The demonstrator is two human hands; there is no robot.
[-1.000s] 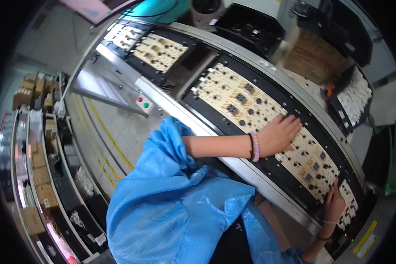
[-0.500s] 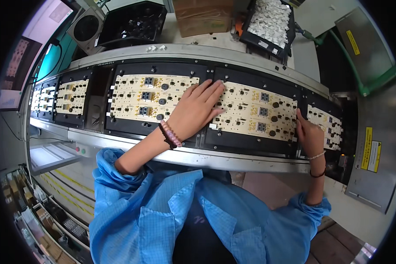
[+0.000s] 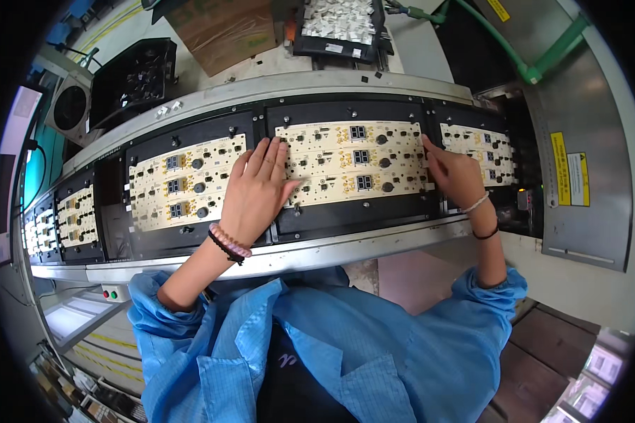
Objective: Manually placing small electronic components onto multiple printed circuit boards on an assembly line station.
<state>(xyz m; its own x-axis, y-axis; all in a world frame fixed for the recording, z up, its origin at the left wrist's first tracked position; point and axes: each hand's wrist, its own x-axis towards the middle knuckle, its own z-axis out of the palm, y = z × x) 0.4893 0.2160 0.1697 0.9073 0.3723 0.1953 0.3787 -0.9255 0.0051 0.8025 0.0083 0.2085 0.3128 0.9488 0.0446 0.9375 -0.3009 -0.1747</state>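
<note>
In the black fixture frame (image 3: 346,220) before me lies a cream circuit board panel (image 3: 331,151), with three rows of dark digit displays, round black parts and small components. My left hand (image 3: 254,189) lies flat at its left edge, fingers stretched up over the frame's divider and thumb out toward the board. The palm covers the right end of a similar panel (image 3: 190,166) to the left. At the right edge of the middle panel, my right hand (image 3: 458,176) touches with index finger and thumb apart. Its other fingers are partly hidden beneath the hand.
Another panel (image 3: 476,141) sits at right beside a metal cabinet (image 3: 585,176). More boards (image 3: 77,218) line the left. Beyond the metal rail (image 3: 317,82) stand a black bin of dark parts (image 3: 137,81), a cardboard box (image 3: 222,35) and a tray of white pieces (image 3: 339,25).
The view has swung, so the scene sits further left. My left fingers have drawn back slightly from the middle panel toward the divider. My right hand stays at the panel's right edge.
</note>
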